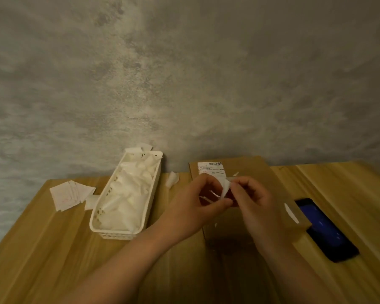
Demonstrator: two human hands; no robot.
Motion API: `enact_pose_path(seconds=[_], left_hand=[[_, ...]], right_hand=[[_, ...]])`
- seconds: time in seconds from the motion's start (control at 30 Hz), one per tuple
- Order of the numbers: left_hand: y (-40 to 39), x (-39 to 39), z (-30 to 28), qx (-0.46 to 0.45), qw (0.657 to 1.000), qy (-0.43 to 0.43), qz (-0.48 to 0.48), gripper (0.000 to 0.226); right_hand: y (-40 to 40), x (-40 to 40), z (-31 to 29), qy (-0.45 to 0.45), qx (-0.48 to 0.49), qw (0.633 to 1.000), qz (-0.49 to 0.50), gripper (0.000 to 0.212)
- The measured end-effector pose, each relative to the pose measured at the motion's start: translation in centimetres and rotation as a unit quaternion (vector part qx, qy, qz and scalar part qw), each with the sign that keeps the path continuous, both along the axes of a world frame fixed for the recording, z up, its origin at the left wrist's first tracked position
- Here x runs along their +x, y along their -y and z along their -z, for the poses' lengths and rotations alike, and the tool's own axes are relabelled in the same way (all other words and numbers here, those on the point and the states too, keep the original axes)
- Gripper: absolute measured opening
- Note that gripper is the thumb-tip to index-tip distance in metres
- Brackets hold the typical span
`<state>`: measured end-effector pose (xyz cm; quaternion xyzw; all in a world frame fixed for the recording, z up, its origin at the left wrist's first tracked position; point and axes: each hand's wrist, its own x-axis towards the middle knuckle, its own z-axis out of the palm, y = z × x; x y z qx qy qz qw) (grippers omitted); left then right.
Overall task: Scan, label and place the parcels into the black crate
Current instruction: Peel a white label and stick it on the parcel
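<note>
The table [53, 249] carries the box [239, 216], a brown parcel with one printed sticker already at its far corner. Left of the box stands a white basket [127, 235] of paper scraps; right of the box lies a phone [325, 231]. No black crate is visible. Above the box, the left hand [193, 207] and right hand [257, 205] both pinch a small label [225, 187], apparently peeling its backing. Advice: peel slowly from one corner, keep the adhesive off the fingers, then press it flat onto the box.
</note>
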<state>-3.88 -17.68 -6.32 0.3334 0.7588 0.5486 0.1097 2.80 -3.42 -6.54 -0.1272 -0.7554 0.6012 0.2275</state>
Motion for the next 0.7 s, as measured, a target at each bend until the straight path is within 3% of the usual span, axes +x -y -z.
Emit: enact_pose_path(seconds=[0.13,0.23,0.3,0.4,0.53,0.7], left_hand=[[-2.3,1.4,0.9,0.032,0.998,0.021,-0.058,0.015],[-3.4,1.7,0.8,0.048,0.989,0.056,-0.128,0.005],[-3.9,1.7,0.4,0.083,0.974,0.125,-0.169,0.007],[-4.9,1.9,-0.1,0.118,0.948,0.233,-0.181,0.014],[-6.7,3.0,0.2,0.094,0.947,0.255,-0.171,0.023],[-8.1,3.8,1.1,0.003,0.958,0.221,-0.181,0.038]], right_hand=[[-2.1,1.3,-0.5,0.0,0.037,0.997,-0.068,0.014],[-4.6,2.1,-1.1,-0.029,0.057,0.998,0.002,0.01],[-7.1,2.3,-1.7,-0.034,0.105,0.99,0.082,0.008],[-10.0,2.3,-1.7,0.04,0.176,0.983,0.044,0.02],[-11.2,2.7,-0.6,0.091,0.186,0.977,-0.051,0.027],[-13.1,2.9,0.9,0.105,0.225,0.967,-0.053,0.023]])
